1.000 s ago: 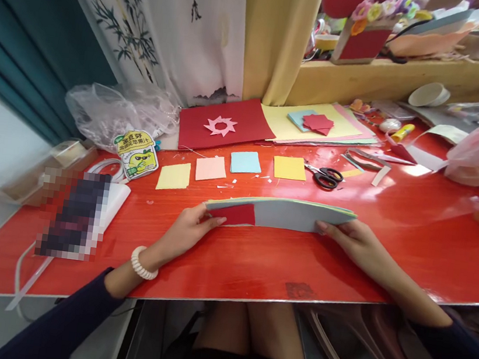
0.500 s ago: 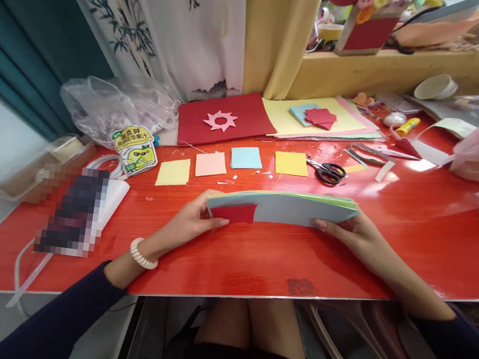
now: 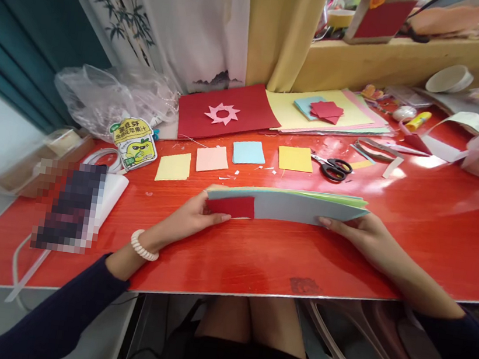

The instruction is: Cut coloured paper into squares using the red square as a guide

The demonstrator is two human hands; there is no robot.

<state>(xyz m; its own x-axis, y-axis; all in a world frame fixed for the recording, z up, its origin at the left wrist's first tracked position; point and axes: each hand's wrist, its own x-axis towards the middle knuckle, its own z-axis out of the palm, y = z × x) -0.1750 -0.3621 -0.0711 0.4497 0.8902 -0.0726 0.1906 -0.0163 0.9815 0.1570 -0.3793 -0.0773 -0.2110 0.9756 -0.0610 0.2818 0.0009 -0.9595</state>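
Between my two hands a stack of coloured paper (image 3: 289, 206), pale blue in front with green and yellow edges behind, is held on its long edge just above the table. My left hand (image 3: 197, 215) grips its left end, thumb in front, fingers hidden behind. At that end a small red paper square (image 3: 233, 206) lies against the blue sheet. My right hand (image 3: 356, 230) pinches the right end, thumb on the blue face. Beyond the stack lie small paper squares: pale yellow (image 3: 173, 166), pink (image 3: 212, 159), blue (image 3: 249, 152) and yellow (image 3: 296, 158). Black-handled scissors (image 3: 333, 168) touch the yellow one.
A pink paper ring (image 3: 221, 113) rests on a dark red sheet (image 3: 250, 101). Larger sheets (image 3: 344, 122) carry red and blue squares. Pliers (image 3: 375, 151) and a yellow tube (image 3: 418, 120) lie right. On the left are a printed pouch (image 3: 139, 151) and a box (image 3: 43, 162).
The paper stack stands slightly more upright, and the red square at its left end shows a little higher. Both hands keep their grip. The view has tilted down slightly.
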